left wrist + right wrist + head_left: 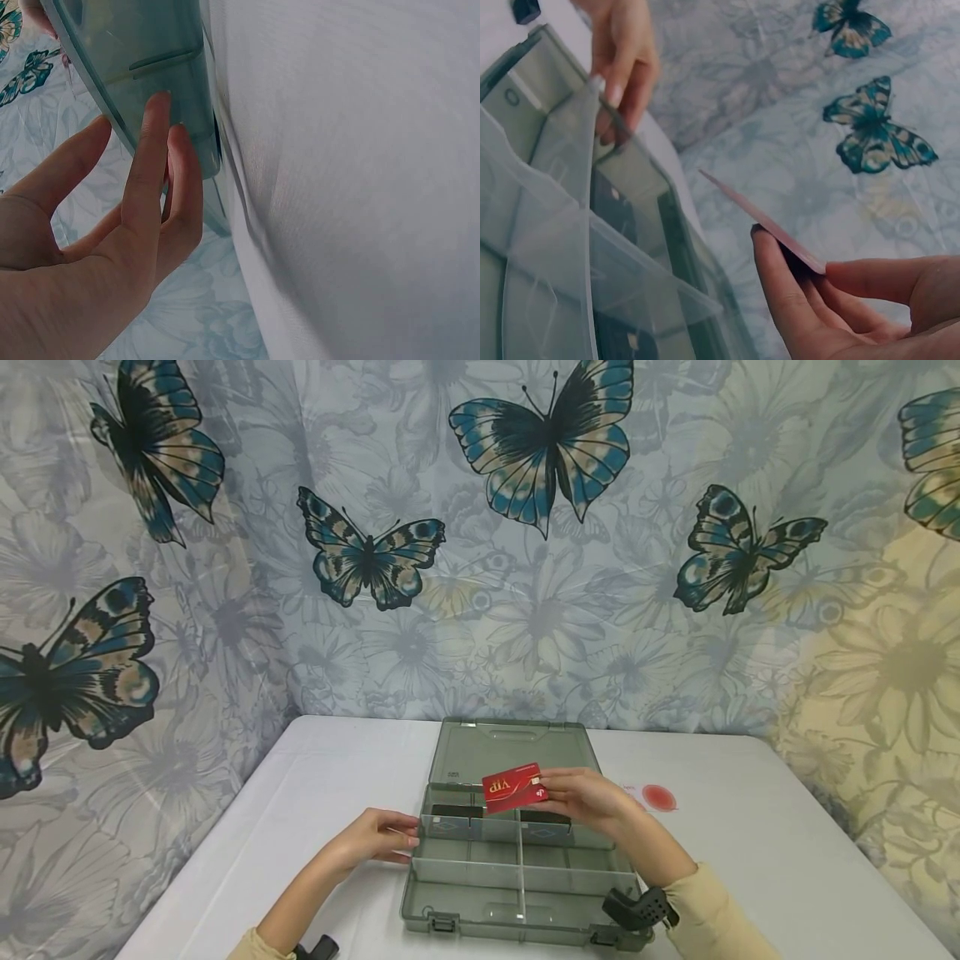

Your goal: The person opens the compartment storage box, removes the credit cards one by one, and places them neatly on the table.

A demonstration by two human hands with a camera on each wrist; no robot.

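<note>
My right hand [588, 797] pinches a red VIP card [513, 787] between thumb and fingers. The card is held tilted above the back compartments of a translucent green divided box [517, 932]; the right wrist view shows the card [761, 217] nearly edge-on. My left hand [378, 837] is at the box's left side. Its extended fingers touch the outer wall and the thumb tip lies at the rim, as the left wrist view shows [131, 187]. Two dark flat pieces, one on the left [457, 811] and one on the right [545, 817], are in the back compartments.
The box's lid [480, 756] lies folded back toward the wall. A piece with a red circle [659, 798] rests on the white tablecloth [750, 852], right of the box. Butterfly-patterned fabric [540, 635] hangs behind the table.
</note>
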